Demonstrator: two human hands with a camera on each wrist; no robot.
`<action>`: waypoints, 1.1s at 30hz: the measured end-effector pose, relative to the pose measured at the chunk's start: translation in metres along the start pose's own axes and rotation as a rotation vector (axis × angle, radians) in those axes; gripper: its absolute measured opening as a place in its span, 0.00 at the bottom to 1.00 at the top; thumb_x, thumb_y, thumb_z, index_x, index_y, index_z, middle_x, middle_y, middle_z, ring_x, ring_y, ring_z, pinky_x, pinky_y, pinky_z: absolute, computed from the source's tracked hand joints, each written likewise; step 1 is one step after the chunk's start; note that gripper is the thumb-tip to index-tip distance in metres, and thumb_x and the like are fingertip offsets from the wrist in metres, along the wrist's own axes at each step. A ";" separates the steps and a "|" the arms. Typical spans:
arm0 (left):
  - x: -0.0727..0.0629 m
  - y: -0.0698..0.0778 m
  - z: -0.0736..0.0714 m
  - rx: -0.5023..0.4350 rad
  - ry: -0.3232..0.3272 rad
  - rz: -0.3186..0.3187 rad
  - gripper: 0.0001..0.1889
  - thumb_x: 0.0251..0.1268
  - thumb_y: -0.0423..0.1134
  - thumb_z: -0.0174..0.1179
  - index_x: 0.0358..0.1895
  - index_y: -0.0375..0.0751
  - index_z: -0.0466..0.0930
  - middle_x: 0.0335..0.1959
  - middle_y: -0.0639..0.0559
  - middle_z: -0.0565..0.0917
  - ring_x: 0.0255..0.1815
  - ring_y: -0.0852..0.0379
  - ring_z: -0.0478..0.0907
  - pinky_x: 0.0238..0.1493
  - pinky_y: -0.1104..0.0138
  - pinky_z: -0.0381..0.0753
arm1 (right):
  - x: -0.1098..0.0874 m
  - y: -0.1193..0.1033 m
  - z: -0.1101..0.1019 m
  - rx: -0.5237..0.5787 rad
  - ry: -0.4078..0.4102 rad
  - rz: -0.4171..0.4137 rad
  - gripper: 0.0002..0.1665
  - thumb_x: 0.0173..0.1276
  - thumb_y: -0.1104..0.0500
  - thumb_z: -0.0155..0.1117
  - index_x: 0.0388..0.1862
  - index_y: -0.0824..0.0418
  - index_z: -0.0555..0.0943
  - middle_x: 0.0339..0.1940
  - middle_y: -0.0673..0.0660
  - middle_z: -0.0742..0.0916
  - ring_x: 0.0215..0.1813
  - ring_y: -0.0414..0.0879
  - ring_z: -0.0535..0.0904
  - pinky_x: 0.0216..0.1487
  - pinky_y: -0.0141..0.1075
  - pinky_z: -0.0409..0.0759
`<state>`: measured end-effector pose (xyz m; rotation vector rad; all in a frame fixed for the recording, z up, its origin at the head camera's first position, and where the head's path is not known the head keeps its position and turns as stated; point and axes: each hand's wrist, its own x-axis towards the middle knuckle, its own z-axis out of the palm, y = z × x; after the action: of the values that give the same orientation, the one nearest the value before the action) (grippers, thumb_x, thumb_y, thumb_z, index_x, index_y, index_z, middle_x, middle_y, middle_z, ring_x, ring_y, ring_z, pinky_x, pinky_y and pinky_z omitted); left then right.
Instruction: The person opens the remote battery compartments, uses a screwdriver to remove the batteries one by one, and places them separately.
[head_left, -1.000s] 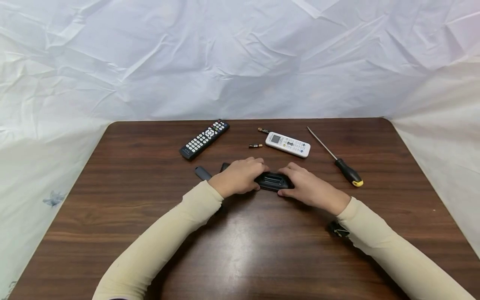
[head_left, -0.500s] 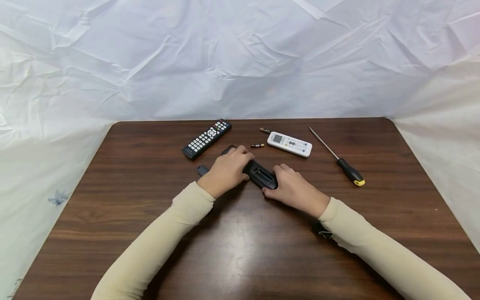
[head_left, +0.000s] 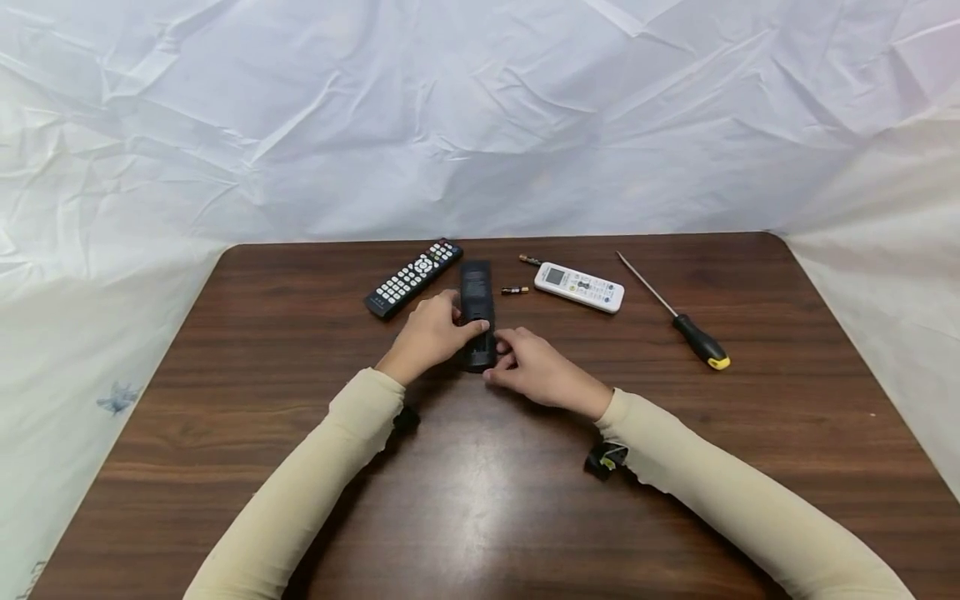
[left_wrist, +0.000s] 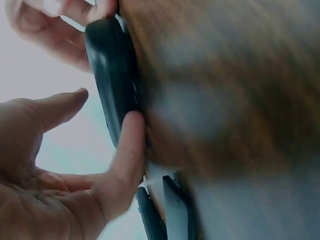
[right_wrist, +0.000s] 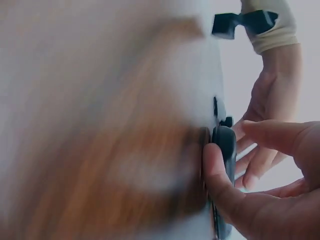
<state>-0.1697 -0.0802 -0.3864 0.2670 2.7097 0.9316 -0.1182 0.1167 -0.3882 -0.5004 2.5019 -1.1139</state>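
A black remote control lies back side up on the table, pointing away from me, with a recess in its near half. My left hand is at its left side, thumb reaching across over the back. In the left wrist view one straight finger touches the remote's side while the thumb stands apart from it. At the near right end is my right hand, digits loosely bent. The right wrist view has one fingertip against the remote's edge and another digit raised above it.
Another black remote with white buttons lies at the back left. Two small batteries, one nearer and one farther, sit beside a white remote. A screwdriver lies at the right. White sheeting hangs behind the table.
Both hands have moved left, turning the black remote from crosswise to pointing away from me. A dark grey flat piece left of it is now hidden in the head view.
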 end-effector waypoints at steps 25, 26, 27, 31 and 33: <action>-0.003 0.012 -0.011 0.361 -0.041 -0.156 0.27 0.76 0.59 0.62 0.59 0.38 0.80 0.46 0.42 0.81 0.39 0.40 0.81 0.43 0.46 0.82 | -0.018 0.061 -0.095 -0.346 0.274 0.069 0.36 0.78 0.56 0.67 0.74 0.75 0.69 0.70 0.77 0.71 0.71 0.71 0.66 0.70 0.63 0.68; -0.003 0.010 -0.013 0.361 -0.041 -0.159 0.26 0.77 0.58 0.62 0.58 0.38 0.80 0.46 0.42 0.81 0.39 0.40 0.81 0.43 0.46 0.82 | -0.017 0.063 -0.100 -0.348 0.257 0.093 0.37 0.78 0.55 0.68 0.76 0.75 0.68 0.71 0.78 0.70 0.73 0.72 0.65 0.70 0.64 0.67; -0.002 0.008 -0.015 0.354 -0.041 -0.165 0.25 0.77 0.58 0.62 0.56 0.38 0.81 0.44 0.43 0.81 0.38 0.41 0.81 0.42 0.47 0.82 | -0.016 0.065 -0.104 -0.349 0.239 0.113 0.38 0.78 0.55 0.68 0.76 0.75 0.67 0.72 0.78 0.70 0.73 0.72 0.65 0.70 0.65 0.67; -0.003 0.002 -0.020 0.347 -0.035 -0.178 0.25 0.78 0.57 0.62 0.58 0.38 0.81 0.45 0.43 0.82 0.37 0.42 0.82 0.40 0.48 0.82 | -0.011 0.073 -0.115 -0.336 0.181 0.174 0.41 0.76 0.54 0.69 0.77 0.75 0.66 0.75 0.80 0.68 0.72 0.72 0.67 0.70 0.65 0.66; -0.003 -0.001 -0.018 0.359 -0.016 -0.164 0.27 0.78 0.57 0.61 0.63 0.37 0.79 0.49 0.41 0.82 0.40 0.41 0.82 0.41 0.47 0.82 | -0.010 0.076 -0.118 -0.334 0.166 0.188 0.42 0.75 0.54 0.70 0.77 0.76 0.66 0.74 0.80 0.69 0.69 0.70 0.69 0.69 0.64 0.68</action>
<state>-0.1721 -0.0919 -0.3725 0.1158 2.8182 0.3939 -0.1767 0.2440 -0.3703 -0.2575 2.8286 -0.6961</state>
